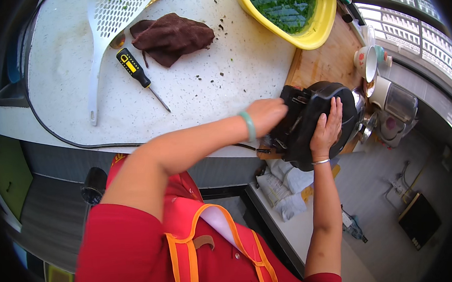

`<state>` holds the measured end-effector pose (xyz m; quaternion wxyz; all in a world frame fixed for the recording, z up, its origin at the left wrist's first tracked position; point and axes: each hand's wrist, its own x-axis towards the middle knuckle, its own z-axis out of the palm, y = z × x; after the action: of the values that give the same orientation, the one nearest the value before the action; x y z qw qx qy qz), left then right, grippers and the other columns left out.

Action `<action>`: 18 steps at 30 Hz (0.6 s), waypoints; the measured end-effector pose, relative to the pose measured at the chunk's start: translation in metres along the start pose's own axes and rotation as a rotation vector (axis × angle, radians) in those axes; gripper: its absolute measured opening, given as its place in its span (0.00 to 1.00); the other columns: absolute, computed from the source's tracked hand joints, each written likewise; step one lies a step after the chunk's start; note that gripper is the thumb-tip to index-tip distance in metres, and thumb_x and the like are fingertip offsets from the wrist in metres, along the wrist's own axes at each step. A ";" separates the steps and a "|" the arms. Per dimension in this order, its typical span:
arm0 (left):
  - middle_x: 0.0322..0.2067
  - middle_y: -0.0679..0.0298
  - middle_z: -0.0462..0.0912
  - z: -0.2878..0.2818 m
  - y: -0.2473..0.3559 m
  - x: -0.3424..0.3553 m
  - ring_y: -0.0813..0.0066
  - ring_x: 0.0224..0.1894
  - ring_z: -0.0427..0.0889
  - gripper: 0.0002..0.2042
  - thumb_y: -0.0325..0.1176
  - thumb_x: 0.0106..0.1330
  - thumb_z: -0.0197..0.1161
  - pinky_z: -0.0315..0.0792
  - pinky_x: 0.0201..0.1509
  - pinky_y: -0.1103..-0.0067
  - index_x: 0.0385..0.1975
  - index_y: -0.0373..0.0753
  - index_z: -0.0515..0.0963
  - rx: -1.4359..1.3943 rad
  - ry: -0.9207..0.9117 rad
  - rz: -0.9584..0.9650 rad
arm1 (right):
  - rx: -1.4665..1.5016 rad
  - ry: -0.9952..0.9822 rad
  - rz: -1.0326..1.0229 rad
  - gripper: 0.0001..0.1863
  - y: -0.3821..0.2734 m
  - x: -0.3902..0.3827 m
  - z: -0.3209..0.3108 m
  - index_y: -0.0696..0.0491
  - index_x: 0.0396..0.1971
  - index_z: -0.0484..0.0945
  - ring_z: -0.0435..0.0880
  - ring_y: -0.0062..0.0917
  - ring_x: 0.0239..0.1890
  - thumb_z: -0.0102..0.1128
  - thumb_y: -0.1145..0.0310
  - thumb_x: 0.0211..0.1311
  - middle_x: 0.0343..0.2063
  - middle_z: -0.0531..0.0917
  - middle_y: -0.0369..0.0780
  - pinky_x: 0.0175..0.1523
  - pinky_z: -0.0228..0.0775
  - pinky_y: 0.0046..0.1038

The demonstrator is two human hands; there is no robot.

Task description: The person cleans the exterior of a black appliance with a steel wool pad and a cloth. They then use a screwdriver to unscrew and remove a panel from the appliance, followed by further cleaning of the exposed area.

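A black appliance (pixel 308 128) stands tipped on its side at the right end of the counter, its underside with small fittings toward the left. My right hand (pixel 326 127) lies on its right part with fingers stretched out. My left hand (pixel 268 116) is at the underside, fingers curled; what they hold, if anything, is hidden. A black-and-yellow screwdriver (pixel 134 67) lies on the white counter (pixel 67 88), beside a brown cloth (pixel 173 38) and a white slotted spatula (pixel 96 71). A black cord (pixel 91 145) runs along the counter's front edge.
A yellow basin (pixel 317 32) of liquid and greens sits at the back, next to a wooden board (pixel 325 65). Bowls (pixel 366 60) and a clear-lidded appliance (pixel 399 102) line the window side. White bags (pixel 286 194) lie below the counter's right end.
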<state>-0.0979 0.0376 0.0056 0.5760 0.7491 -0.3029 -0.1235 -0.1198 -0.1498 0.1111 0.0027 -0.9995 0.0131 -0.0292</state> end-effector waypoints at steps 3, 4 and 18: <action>0.31 0.54 0.74 -0.046 -0.005 -0.023 0.57 0.38 0.76 0.03 0.24 0.50 0.54 0.71 0.37 0.68 0.24 0.36 0.72 0.279 -0.348 -0.143 | 0.009 0.005 0.005 0.26 0.001 0.001 0.000 0.53 0.61 0.60 0.55 0.35 0.66 0.39 0.62 0.64 0.63 0.60 0.41 0.67 0.42 0.38; 0.32 0.54 0.74 -0.053 -0.002 -0.026 0.57 0.39 0.76 0.03 0.25 0.49 0.55 0.72 0.39 0.69 0.24 0.36 0.72 0.299 -0.337 -0.185 | 0.014 0.008 0.003 0.26 0.002 0.002 0.001 0.53 0.61 0.60 0.54 0.35 0.66 0.39 0.62 0.64 0.63 0.60 0.41 0.67 0.42 0.38; 0.28 0.64 0.75 -0.069 -0.034 -0.044 0.67 0.44 0.73 0.07 0.29 0.51 0.53 0.51 0.67 0.61 0.29 0.38 0.75 0.503 -0.233 0.442 | 0.015 0.009 0.011 0.25 -0.001 -0.003 -0.001 0.52 0.61 0.60 0.55 0.34 0.66 0.38 0.62 0.64 0.63 0.60 0.41 0.67 0.41 0.38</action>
<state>-0.0852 0.1235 -0.0128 0.3480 0.7646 -0.5425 -0.0020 -0.1224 -0.1491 0.1119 0.0101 -0.9992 0.0183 -0.0335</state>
